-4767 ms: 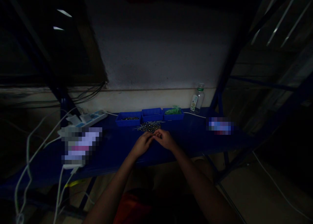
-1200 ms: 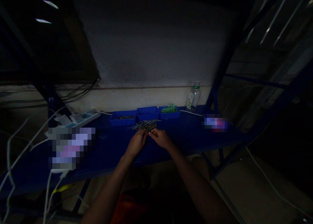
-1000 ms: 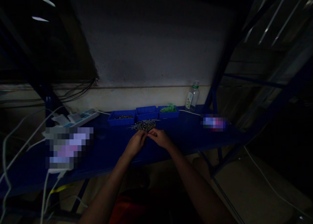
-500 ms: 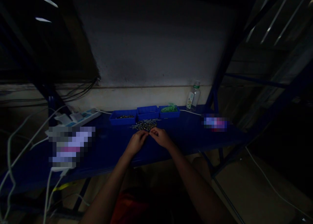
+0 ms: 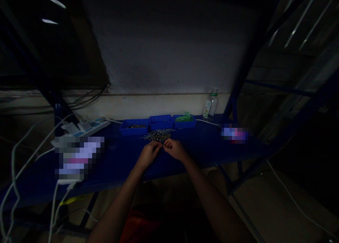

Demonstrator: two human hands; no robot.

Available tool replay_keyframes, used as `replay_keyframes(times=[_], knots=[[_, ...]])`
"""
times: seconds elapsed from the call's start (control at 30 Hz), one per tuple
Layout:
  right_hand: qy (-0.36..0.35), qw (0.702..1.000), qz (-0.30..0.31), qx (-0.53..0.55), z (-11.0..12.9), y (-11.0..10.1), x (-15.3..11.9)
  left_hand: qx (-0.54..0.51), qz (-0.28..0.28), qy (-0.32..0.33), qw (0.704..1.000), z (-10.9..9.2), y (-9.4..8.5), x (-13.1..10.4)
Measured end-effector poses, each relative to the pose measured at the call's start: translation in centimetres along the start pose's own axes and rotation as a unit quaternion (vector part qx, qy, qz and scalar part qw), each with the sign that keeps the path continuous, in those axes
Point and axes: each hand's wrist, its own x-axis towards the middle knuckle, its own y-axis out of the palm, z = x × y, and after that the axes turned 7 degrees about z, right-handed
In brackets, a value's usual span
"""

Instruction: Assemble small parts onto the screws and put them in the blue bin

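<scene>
My left hand (image 5: 149,153) and my right hand (image 5: 174,148) meet over the blue table, fingertips nearly touching. Both are closed in a pinch. Between them is a bit of something small and thin, too dark and tiny to name. Just beyond the fingers lies a pile of thin metal pieces, like rivets or screws (image 5: 159,134). Behind the pile stand a blue bin holding similar small metal pieces (image 5: 134,130), a middle blue bin (image 5: 161,124) with little visible in it, and a right bin with green plastic (image 5: 185,118).
A clear bottle (image 5: 210,105) stands by the wall at the back right. At the left are a white power strip (image 5: 91,127), cables and a blurred-out device (image 5: 81,158). Another blurred-out item (image 5: 234,133) lies at the right. Blue metal posts (image 5: 245,71) frame the table (image 5: 113,169).
The view has shifted very slightly. My hands stay over the same spot, with the fingertips a little further apart and a sliver of something showing between them.
</scene>
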Motion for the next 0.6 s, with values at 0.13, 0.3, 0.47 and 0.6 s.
replay_keyframes(times=[0.13, 0.3, 0.47, 0.6], knots=[[-0.014, 1.000, 0.008, 0.004, 0.23, -0.07, -0.06, -0.001, 0.030, -0.008, 1.000, 0.28, 0.08, 0.08], [-0.042, 0.999, 0.029, 0.018, 0.48, -0.17, -0.14, -0.009, 0.050, -0.003, 0.999, 0.72, 0.17, 0.20], [-0.048, 0.998, 0.024, 0.020, 0.43, -0.08, -0.13, -0.009, 0.044, -0.006, 0.999, 0.75, 0.18, 0.10], [-0.032, 0.999, 0.004, 0.017, 0.13, 0.13, -0.03, -0.007, 0.037, -0.010, 0.999, 0.57, 0.11, 0.05]])
